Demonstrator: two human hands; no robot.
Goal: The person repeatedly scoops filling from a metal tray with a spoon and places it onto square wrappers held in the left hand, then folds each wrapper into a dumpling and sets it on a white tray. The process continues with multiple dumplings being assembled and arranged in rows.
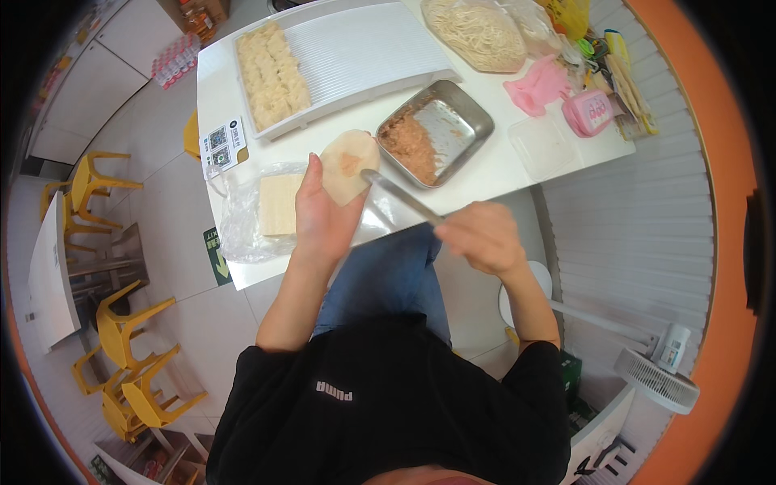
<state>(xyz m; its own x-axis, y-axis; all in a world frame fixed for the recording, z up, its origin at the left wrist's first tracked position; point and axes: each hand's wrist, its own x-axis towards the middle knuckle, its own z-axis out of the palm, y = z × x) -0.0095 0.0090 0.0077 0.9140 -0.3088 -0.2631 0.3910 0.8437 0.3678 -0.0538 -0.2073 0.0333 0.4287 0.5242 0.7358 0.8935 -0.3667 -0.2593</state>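
On the fingers of my left hand (325,221) lies a thin dough wrapper (335,187), with the thumb at its left edge. A small smear of minced filling (351,165) sits near the wrapper's middle. My right hand (483,238) grips a metal spreader (403,195), whose tip touches or hovers just over the wrapper's right side. Beyond my hands, a steel pan (464,132) holds minced filling (409,144) along its left side. Left of my left hand, a stack of wrappers (278,206) rests on a clear plastic bag (237,227), partly hidden by that hand.
A white ribbed tray (364,51) with rows of wrapped dumplings (273,76) stands at the back. Bagged noodles (476,36), a pink glove (536,85), a pink wipes pack (587,113) and a clear plastic lid (541,148) lie rightward. A card with printed codes (225,145) is at the left edge.
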